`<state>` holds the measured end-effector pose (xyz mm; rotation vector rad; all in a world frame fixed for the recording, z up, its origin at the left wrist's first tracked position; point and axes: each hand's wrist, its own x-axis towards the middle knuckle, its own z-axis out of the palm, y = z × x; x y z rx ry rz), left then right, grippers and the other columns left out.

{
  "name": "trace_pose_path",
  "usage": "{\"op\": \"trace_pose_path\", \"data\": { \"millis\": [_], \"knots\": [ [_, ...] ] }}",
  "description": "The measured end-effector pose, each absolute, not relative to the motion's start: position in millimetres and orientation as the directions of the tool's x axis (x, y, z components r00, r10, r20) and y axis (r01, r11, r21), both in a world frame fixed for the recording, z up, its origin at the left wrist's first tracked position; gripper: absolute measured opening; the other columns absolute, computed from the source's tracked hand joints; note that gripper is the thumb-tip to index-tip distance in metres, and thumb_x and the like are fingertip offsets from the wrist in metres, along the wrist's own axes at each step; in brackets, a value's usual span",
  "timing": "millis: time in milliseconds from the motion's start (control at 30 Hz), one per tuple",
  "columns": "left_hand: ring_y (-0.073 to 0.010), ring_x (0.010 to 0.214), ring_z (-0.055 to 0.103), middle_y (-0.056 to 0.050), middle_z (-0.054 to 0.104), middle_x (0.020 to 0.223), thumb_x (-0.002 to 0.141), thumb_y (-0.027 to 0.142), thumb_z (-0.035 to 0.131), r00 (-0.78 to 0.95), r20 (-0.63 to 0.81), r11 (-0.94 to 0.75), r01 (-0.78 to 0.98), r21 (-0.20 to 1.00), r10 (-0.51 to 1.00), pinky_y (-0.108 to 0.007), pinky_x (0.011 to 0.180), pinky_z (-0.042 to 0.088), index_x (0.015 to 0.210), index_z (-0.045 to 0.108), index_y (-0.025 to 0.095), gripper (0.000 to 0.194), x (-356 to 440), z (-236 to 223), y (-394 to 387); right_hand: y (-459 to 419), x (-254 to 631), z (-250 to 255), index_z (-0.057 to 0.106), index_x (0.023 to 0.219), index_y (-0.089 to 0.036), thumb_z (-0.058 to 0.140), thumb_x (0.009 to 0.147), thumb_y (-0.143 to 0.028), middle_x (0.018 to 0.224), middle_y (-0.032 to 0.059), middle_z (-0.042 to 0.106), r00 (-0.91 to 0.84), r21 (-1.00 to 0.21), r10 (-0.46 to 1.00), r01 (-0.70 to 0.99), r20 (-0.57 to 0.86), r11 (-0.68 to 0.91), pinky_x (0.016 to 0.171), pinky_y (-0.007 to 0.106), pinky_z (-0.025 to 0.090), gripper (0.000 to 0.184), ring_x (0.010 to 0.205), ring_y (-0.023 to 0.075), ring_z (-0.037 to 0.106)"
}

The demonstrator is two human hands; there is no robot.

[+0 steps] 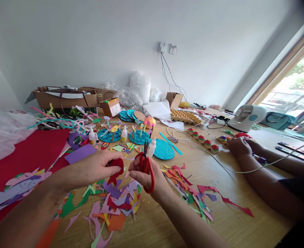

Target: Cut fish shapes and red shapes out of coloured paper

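My left hand pinches a small red cut-out piece, part of it hidden behind the fingers; it looks like felt or paper with a tail-like end. In my right hand are red-handled scissors, their dark blades pointing up and away from me. The red piece and the scissors are apart. Beneath both hands lies a heap of coloured scraps in purple, pink, green and orange. Just beyond the scissors stand a white glue bottle and a blue painted disc.
A large red sheet and fish-shaped cut-outs lie at left. Decorated blue discs and a second glue bottle stand ahead. A white cable crosses the right side, where another person's hands handle painted pieces near a fan.
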<state>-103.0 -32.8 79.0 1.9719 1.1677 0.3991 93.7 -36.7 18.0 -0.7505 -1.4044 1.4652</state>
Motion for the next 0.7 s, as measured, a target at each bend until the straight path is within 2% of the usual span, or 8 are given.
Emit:
{"op": "trace_pose_path", "data": {
  "millis": [133,233,333,433,533,700],
  "knots": [
    [-0.0179,0.069,0.059,0.002,0.062,0.076,0.082,0.025,0.052,0.542,-0.057,-0.350,0.614,0.707,0.838,-0.025,0.057,0.038,0.084,0.059,0.024,0.008,-91.1,67.9,-34.7,-38.4,89.7,18.0,0.051,0.080,-0.021,0.083,0.061,-0.035,0.061,-0.0066,0.048,-0.366,-0.977,0.912,-0.166,0.187,0.134,0.049,0.022,0.030,0.040,0.053,0.0100,0.039],
    [-0.0168,0.071,0.057,0.004,0.061,0.079,0.077,0.019,0.054,0.549,-0.038,-0.370,0.611,0.700,0.835,-0.025,0.059,0.038,0.088,0.056,0.024,0.013,-86.1,63.7,-35.9,-40.6,89.6,20.5,0.049,0.077,-0.021,0.079,0.062,-0.030,0.062,-0.0064,0.049,-0.346,-0.983,0.925,-0.143,0.156,0.112,0.051,0.022,0.032,0.034,0.055,0.0101,0.041],
    [-0.0154,0.065,0.055,0.006,0.059,0.072,0.077,0.019,0.054,0.548,-0.064,-0.320,0.576,0.752,0.834,-0.024,0.056,0.038,0.094,0.054,0.025,0.018,-84.2,63.1,-36.2,-40.4,91.1,23.5,0.048,0.075,-0.020,0.075,0.062,-0.027,0.065,-0.0056,0.050,-0.317,-0.985,0.939,-0.148,0.135,0.092,0.053,0.022,0.034,0.030,0.057,0.0103,0.043],
    [-0.0160,0.062,0.055,0.006,0.058,0.068,0.081,0.029,0.057,0.513,-0.063,-0.219,0.471,0.855,0.856,-0.024,0.055,0.039,0.101,0.054,0.025,0.020,-82.6,62.7,-35.1,-38.0,92.7,23.9,0.049,0.075,-0.020,0.075,0.063,-0.028,0.066,-0.0051,0.051,-0.252,-0.978,0.955,-0.176,0.158,0.115,0.054,0.022,0.035,0.029,0.058,0.0106,0.044],
    [-0.0160,0.061,0.055,0.004,0.058,0.067,0.083,0.039,0.059,0.470,-0.051,-0.148,0.377,0.914,0.881,-0.024,0.053,0.040,0.094,0.060,0.023,0.020,-78.9,59.9,-33.1,-35.8,93.3,22.3,0.049,0.074,-0.020,0.076,0.063,-0.030,0.067,-0.0041,0.052,-0.166,-0.971,0.967,-0.175,0.195,0.166,0.056,0.023,0.037,0.030,0.060,0.0115,0.045],
    [-0.0123,0.051,0.046,0.005,0.050,0.056,0.076,0.035,0.063,0.436,-0.028,-0.117,0.302,0.946,0.899,-0.021,0.046,0.034,0.077,0.069,0.022,0.014,-70.5,56.6,-31.9,-34.9,93.6,22.0,0.051,0.076,-0.020,0.078,0.062,-0.034,0.067,-0.0030,0.054,-0.151,-0.963,0.975,-0.238,0.165,0.127,0.056,0.023,0.038,0.034,0.060,0.0121,0.045]
  ]
}}
